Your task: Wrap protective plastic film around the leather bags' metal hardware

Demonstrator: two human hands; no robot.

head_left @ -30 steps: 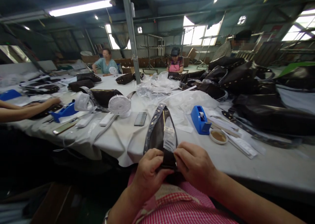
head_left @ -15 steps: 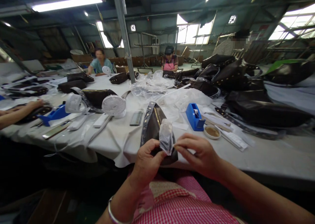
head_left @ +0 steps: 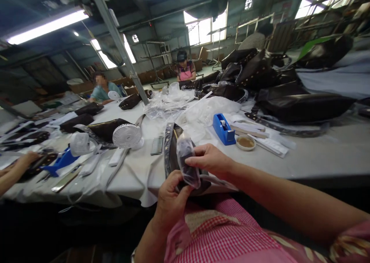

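Note:
A dark leather strap with studs (head_left: pixel 169 147) hangs over the near edge of the white-covered table (head_left: pixel 312 155). My left hand (head_left: pixel 170 197) grips the lower end of that strap, fingers curled round it. My right hand (head_left: pixel 209 161) pinches a small clear plastic sleeve (head_left: pixel 185 159) that covers a dark part of the strap. Both hands meet just above my lap, over a pink checked apron.
A blue tape dispenser (head_left: pixel 223 129) and a small dish (head_left: pixel 245 142) stand right of the strap. Two white desk fans (head_left: pixel 126 135) sit to the left, dark leather bags (head_left: pixel 300 105) pile at right. Another person's hand (head_left: pixel 26 161) works at far left; two people sit at the far end.
The plastic sleeve has been drawn further over the strap part. My right hand moved up and left onto it. The view has tilted and shifted.

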